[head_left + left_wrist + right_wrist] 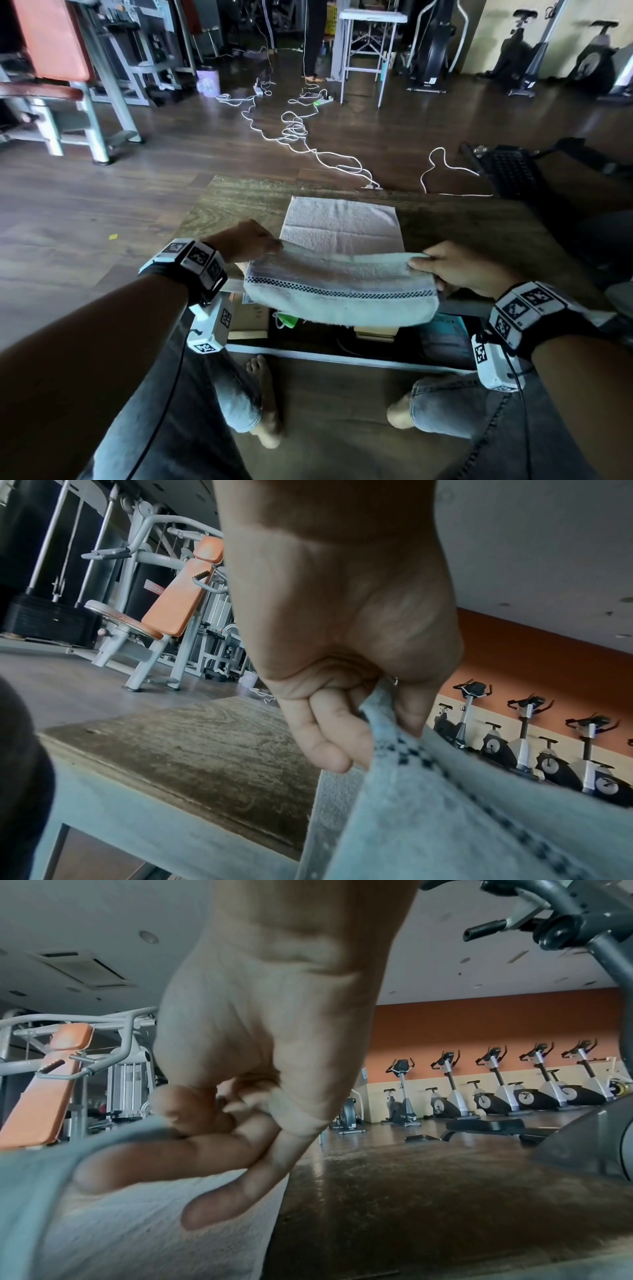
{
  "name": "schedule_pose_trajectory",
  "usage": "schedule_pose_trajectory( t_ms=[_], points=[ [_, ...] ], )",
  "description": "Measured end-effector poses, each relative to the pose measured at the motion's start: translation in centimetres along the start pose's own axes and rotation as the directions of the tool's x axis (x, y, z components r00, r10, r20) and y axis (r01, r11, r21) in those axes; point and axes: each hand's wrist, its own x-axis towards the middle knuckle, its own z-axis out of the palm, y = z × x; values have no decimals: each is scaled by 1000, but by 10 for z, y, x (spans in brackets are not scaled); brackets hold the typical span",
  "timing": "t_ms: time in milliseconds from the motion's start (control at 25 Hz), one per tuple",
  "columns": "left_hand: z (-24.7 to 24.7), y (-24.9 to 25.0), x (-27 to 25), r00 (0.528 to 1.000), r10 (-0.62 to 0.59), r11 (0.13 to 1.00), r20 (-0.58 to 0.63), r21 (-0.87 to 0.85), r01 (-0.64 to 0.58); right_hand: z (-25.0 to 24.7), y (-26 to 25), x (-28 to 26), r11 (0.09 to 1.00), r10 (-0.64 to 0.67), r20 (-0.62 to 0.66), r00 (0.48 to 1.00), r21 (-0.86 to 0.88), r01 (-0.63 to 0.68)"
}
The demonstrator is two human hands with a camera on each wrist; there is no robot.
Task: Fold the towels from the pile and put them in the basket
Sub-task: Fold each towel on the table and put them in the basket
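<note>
Pale towel, checkered stripe, lifted fold held by both hands.

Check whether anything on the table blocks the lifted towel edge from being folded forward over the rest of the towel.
Nothing visible does. Left hand and right hand pinch the towel edge; the part lying on the table is bare.

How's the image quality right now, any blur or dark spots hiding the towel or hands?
Head view: dim, bluish, edges bent, but towel and both hands clear. Left wrist view: left hand sharp, towel soft up close. Right wrist view: right hand and towel motion-blurred, table dark.
</note>
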Motion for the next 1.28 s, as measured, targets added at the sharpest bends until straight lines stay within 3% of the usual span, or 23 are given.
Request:
schedule_pose_trajectory(
  t_ms=[200, 360, 520, 760, 920, 1080, 1280],
  points=[
    [7, -9, 26, 994, 57, 991, -95, -114, -68, -5, 9, 30, 992, 20, -87, 996, 122, -10],
    [5, -11, 78, 970, 118, 971, -213, -180, -158, -23, 7, 83, 999, -40, -255, 966, -16, 38],
    [-9, 0, 144, 962, 112, 980, -249, -135, -149, -54, 0, 150, 994, -87, -436, 896, -100, 48],
    [-8, -2, 245, 959, -4, 1000, -283, -17, 0, -63, 0, 250, 981, -51, -493, 869, -188, -49],
    [14, -13, 275, 973, -29, 998, -231, 42, 40, -39, 20, 290, 966, -52, -485, 873, -245, -78],
    [38, -21, 272, 978, 9, 997, -207, 75, 7, -16, 32, 298, 938, -98, -416, 904, -343, -57],
    [32, -11, 256, 962, 58, 997, -268, 68, -41, -22, 16, 270, 983, -142, -462, 875, -170, 70]
  ],
)
